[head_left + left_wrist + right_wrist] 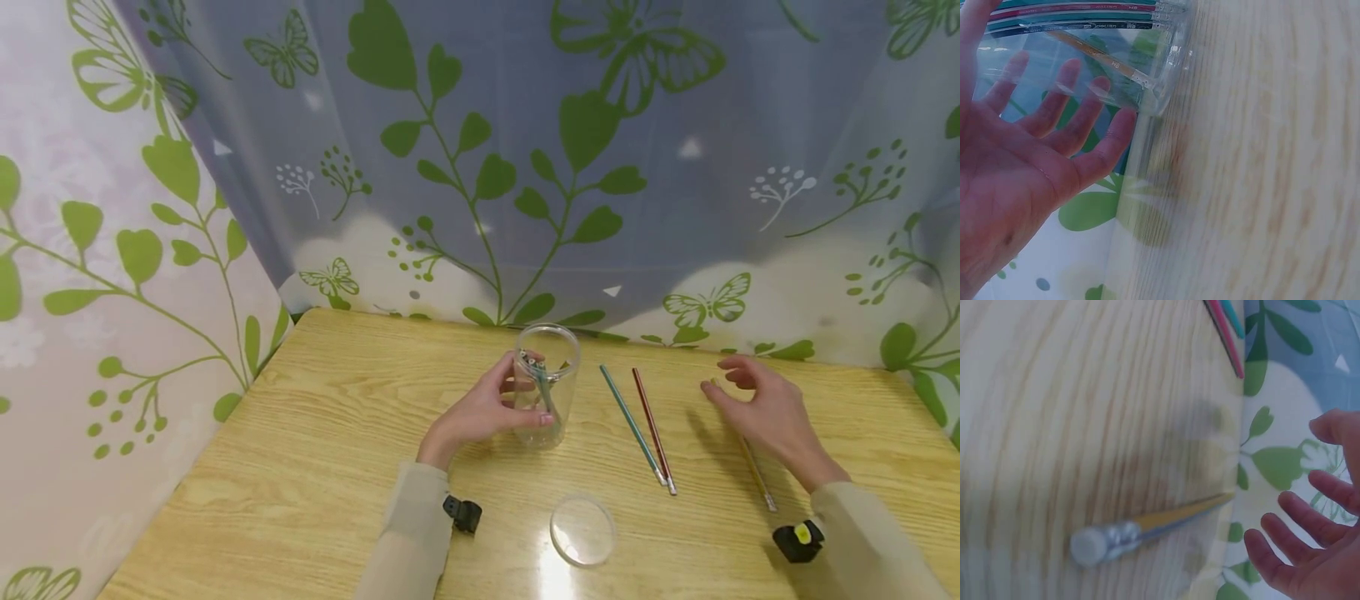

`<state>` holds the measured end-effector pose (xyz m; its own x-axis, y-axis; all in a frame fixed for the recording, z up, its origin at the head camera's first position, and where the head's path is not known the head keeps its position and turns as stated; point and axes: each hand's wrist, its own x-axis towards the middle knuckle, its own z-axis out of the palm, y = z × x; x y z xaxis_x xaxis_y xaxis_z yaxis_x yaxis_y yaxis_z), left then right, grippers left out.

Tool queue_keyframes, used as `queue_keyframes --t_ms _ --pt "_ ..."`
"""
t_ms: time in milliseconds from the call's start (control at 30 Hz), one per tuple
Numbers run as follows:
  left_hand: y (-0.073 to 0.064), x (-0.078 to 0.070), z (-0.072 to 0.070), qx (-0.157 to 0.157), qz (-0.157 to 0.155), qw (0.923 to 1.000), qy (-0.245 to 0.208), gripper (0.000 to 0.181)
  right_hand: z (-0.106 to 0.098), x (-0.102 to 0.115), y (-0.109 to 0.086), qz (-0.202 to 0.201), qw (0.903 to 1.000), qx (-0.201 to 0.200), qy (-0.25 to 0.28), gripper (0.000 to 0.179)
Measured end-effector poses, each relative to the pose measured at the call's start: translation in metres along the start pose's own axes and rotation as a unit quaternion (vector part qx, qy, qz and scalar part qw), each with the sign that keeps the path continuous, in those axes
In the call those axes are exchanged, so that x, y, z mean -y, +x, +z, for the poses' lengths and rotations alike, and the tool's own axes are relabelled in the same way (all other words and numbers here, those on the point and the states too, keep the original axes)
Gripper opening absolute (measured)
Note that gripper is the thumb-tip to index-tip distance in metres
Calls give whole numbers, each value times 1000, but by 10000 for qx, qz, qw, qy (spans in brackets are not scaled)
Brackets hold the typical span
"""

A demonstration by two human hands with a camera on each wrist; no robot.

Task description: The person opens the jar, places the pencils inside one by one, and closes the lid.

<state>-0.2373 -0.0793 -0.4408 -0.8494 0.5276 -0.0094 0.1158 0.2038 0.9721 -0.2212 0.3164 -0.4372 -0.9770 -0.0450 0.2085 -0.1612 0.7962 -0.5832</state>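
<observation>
My left hand (487,404) grips a clear plastic jar (551,429) that stands upright on the table, thumb on the near side and fingers behind it. Several pencils lean inside the jar; in the left wrist view a yellow pencil (1100,56) and a red pencil (1079,9) show through its wall. My right hand (768,408) hovers over a yellow pencil (756,475) lying on the table, its fingers relaxed and apart. In the right wrist view that pencil (1172,512) lies apart from the fingers. Between the hands lie a teal pencil (632,423) and a red pencil (654,429).
A round clear lid (583,532) lies flat near the front of the wooden table (300,450). Behind the table's back edge hangs a printed curtain (517,250) with leaves and butterflies, and another patterned sheet (112,333) borders the left side.
</observation>
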Motion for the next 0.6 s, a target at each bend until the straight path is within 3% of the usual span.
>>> queue_keyframes --t_ms 367,600 --pt "0 0 0 -8 -40 10000 28 72 -5 -24 14 240 9922 995 -713 54" --pt "0 0 0 -18 -54 10000 19 72 -5 -28 23 308 9861 1352 -911 52"
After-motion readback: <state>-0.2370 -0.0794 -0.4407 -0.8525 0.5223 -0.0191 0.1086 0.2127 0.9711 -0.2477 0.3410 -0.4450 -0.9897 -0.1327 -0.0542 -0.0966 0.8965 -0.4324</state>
